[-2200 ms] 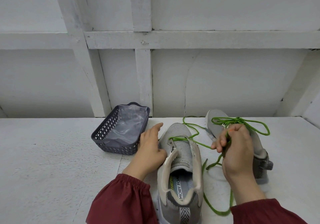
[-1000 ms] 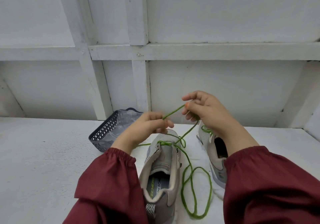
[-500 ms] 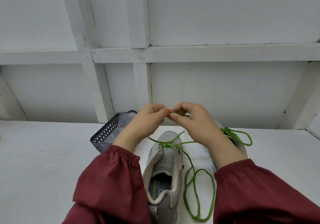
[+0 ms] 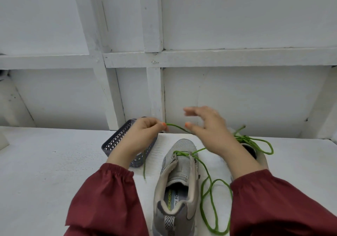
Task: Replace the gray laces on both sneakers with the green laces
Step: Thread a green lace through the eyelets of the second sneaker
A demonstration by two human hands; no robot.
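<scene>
- Slack of the green lace (image 4: 209, 186) lies in loose loops on the table (image 4: 45, 171), just right of the near sneaker (image 4: 180, 145). Risk: a hard pull could cinch these loops into a knot or catch them under the red sleeve.
- On the near sneaker only the frontmost eyelet pair carries the lace, judging by the single green bar across it; the rows behind look bare. Risk: nothing holds the shoe, so tension may drag or tip it.
- Left hand (image 4: 142, 135), above and left of the sneaker's toe, pinches the lace between thumb and fingertip, and a short tail hangs below. Risk: the two sides end up uneven if this pinch slips.
- Right hand (image 4: 206, 126), above the toe, has fingers spread and blurred; thumb tip is near the strand, contact cannot be told. Risk: a missed regrasp.
- Far sneaker (image 4: 262, 160), right of the near one, has a second green lace (image 4: 255, 140) heaped on it. Risk: the two laces tangle.
- Gray basket (image 4: 116, 142) sits left of the near sneaker; the hanging tail could snag its mesh.
</scene>
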